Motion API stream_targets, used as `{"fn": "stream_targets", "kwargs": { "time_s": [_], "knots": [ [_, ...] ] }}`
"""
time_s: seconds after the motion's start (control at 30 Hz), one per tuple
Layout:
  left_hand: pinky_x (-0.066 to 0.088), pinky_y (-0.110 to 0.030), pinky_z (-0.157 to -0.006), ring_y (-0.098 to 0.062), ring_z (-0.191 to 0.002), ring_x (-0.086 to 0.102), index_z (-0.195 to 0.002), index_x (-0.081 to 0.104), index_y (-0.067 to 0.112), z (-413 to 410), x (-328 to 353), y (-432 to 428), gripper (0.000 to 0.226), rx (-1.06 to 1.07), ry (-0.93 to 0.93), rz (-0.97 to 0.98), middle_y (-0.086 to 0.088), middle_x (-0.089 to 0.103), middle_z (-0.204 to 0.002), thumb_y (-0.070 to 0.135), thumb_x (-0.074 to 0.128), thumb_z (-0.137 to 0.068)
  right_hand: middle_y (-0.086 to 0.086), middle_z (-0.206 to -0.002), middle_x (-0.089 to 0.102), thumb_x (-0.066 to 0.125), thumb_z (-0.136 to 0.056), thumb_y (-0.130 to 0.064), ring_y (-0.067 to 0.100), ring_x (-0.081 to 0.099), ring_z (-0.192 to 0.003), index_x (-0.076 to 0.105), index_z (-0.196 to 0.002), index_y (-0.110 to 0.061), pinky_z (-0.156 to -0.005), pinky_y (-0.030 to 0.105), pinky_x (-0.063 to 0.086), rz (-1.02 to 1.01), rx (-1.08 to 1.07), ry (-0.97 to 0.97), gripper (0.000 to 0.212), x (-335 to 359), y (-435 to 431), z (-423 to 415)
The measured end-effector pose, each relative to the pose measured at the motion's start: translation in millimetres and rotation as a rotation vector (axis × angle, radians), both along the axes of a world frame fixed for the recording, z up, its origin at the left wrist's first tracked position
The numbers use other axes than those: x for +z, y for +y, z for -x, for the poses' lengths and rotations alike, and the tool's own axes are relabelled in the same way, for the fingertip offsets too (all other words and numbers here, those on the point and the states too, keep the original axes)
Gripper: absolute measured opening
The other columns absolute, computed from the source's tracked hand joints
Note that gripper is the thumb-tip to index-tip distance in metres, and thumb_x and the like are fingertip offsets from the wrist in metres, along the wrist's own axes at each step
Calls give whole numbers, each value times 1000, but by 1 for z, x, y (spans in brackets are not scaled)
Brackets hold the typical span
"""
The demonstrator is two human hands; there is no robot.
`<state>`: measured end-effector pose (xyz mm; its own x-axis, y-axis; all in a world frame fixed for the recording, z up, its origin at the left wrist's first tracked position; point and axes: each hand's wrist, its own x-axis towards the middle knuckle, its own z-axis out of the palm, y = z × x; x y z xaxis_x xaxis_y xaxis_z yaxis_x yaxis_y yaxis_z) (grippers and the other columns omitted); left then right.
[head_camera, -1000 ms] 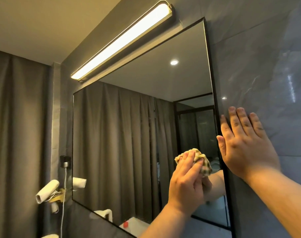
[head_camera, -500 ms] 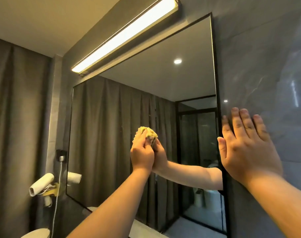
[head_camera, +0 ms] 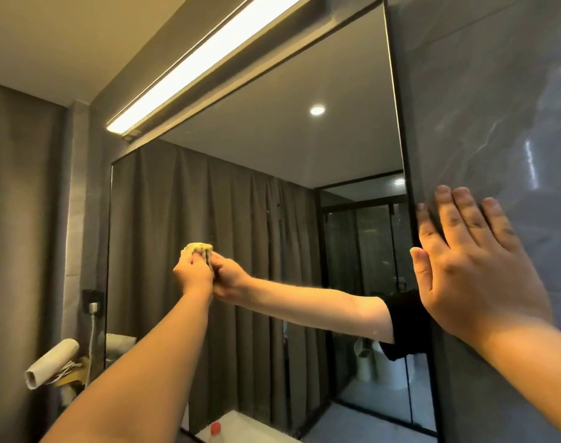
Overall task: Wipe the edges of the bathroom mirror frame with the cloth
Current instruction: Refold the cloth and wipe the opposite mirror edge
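Observation:
A large wall mirror with a thin black frame fills the middle of the head view. My left hand grips a bunched yellow-green cloth and holds it against the glass left of centre, well inside the frame edges. Only the cloth's top shows above my fingers. The reflection of that hand and arm meets it in the glass. My right hand lies flat, fingers straight, on the grey tiled wall just right of the frame's right edge, with the thumb at the frame.
A lit strip lamp runs above the mirror's top edge. On the left wall sit a black socket with a white cable and a white hair dryer in a holder. A grey curtain hangs at far left. A red-capped bottle stands below.
My left hand has carried the cloth across the glass from beside the right frame edge to the left and a little upward. My right hand has stayed flat on the wall.

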<state>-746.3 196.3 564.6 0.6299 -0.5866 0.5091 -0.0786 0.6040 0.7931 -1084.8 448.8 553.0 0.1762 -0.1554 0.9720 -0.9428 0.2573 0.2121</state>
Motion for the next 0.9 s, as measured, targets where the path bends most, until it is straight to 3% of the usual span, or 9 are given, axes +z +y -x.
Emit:
{"fn": "stream_targets", "kwargs": {
  "time_s": [0.1, 0.23, 0.33, 0.4, 0.5, 0.6, 0.7, 0.8, 0.9],
  "knots": [
    [49, -29, -81, -25, -93, 66, -99, 72, 17, -3, 10, -3, 26, -49, 53, 2, -6, 72, -98, 14, 48, -89, 30, -152, 31, 31, -98, -33, 43, 26, -145, 42, -143, 3, -121, 55, 14, 8, 6, 1, 59, 0, -1, 2],
    [48, -23, -78, -13, -85, 60, -98, 72, 16, -3, 8, 4, 28, -102, -55, 96, -1, 69, -96, 9, 46, -91, 31, -152, 31, 32, -97, -32, 44, 26, -145, 43, -143, 4, -121, 55, 13, 23, 18, -8, 59, -1, -2, 1],
    [49, -27, -76, -17, -86, 62, -94, 70, 23, 0, 14, 4, 24, -82, -169, 116, 1, 69, -91, 17, 47, -89, 30, -153, 31, 29, -98, -33, 43, 26, -145, 41, -143, 3, -121, 55, 14, 10, -4, -8, 59, 0, -2, 0],
    [50, -29, -79, -20, -89, 63, -96, 68, 23, 8, 19, 11, 22, -59, -231, 115, -2, 69, -94, 21, 47, -91, 30, -153, 31, 28, -98, -33, 43, 26, -145, 41, -143, 3, -121, 55, 14, 5, -6, -12, 60, -1, -2, 1],
    [43, -21, -80, -16, -95, 59, -110, 67, 16, 19, 27, 23, 24, -18, -293, 163, 2, 67, -107, 17, 48, -97, 30, -153, 30, 28, -99, -34, 44, 26, -144, 42, -144, 3, -121, 55, 14, 5, -12, -13, 60, -1, -2, 1],
    [42, -21, -91, -13, -107, 57, -123, 64, 14, 28, 30, 34, 29, -59, -310, 184, 4, 64, -121, 15, 47, -99, 31, -153, 30, 27, -99, -34, 44, 27, -144, 42, -143, 3, -121, 55, 14, 2, -13, -18, 60, -1, -2, 0],
    [44, -24, -96, -18, -116, 58, -122, 65, 15, 36, 38, 40, 30, -89, -395, 263, 1, 65, -123, 20, 48, -97, 31, -152, 31, 27, -99, -33, 45, 28, -144, 42, -143, 4, -121, 55, 14, 2, -12, -18, 60, -1, -1, -1],
    [32, -22, -113, -7, -135, 43, -130, 63, 20, 56, 51, 53, 36, -141, -465, 375, 7, 54, -140, 18, 51, -96, 31, -152, 31, 27, -99, -33, 44, 27, -144, 42, -143, 4, -121, 55, 14, -6, -9, -19, 60, 0, 0, -1],
    [21, -21, -118, 1, -136, 35, -130, 62, 14, 88, 62, 76, 39, -153, -574, 557, 9, 49, -140, 7, 53, -93, 31, -152, 31, 26, -99, -33, 44, 27, -144, 42, -143, 4, -120, 56, 15, -15, -8, -25, 60, -1, 0, -1]
  ]
}}
